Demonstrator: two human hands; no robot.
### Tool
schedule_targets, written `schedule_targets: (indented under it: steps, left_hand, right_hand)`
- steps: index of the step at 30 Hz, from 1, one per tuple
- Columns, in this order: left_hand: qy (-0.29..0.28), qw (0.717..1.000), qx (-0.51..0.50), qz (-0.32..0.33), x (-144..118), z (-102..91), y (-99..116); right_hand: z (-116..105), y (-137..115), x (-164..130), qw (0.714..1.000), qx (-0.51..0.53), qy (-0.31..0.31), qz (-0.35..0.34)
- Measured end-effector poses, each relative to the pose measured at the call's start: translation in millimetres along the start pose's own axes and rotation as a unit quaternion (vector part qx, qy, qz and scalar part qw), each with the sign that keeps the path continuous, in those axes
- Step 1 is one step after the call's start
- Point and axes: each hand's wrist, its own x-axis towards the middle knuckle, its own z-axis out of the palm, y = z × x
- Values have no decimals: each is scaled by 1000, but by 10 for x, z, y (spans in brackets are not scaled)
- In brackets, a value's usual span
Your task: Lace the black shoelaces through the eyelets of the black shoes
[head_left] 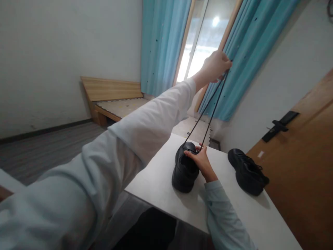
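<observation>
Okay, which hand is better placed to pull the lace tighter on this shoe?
Probably the left hand: it pinches both strands of the lace, raised and taut. The right hand rests on the shoe.

Shoe (185,172) tongue perhaps hidden under hand (201,162)

Second black shoe (247,171) lying on the white desk (161,180), wooden door (301,163) with dark handle (279,125) just beside, blue curtains (162,45) framing a bright window (201,41), bare wooden bed frame (111,99), grey floor (49,149)
</observation>
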Motion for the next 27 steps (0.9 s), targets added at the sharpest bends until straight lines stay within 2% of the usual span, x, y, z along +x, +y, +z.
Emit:
schedule_targets:
  steps: [3, 13, 20, 27]
  left_hand:
    - [-16, 1000, 6, -21, -29, -36, -30]
    - [-1, 999, 14, -42, -59, -135, -148]
    - [-7, 998, -38, -52, -90, -146, -187]
    - [-27, 989, -146, -26, -257, -6, -547]
  right_hand:
    - [-1, 32, 20, 1000, 2, 3, -8]
    - [-32, 54, 35, 999, -21, 8, -25]
    - [-54, 39, 20, 1000, -10, 12, -20]
    - [-74, 27, 60, 1000, 9, 16, -11]
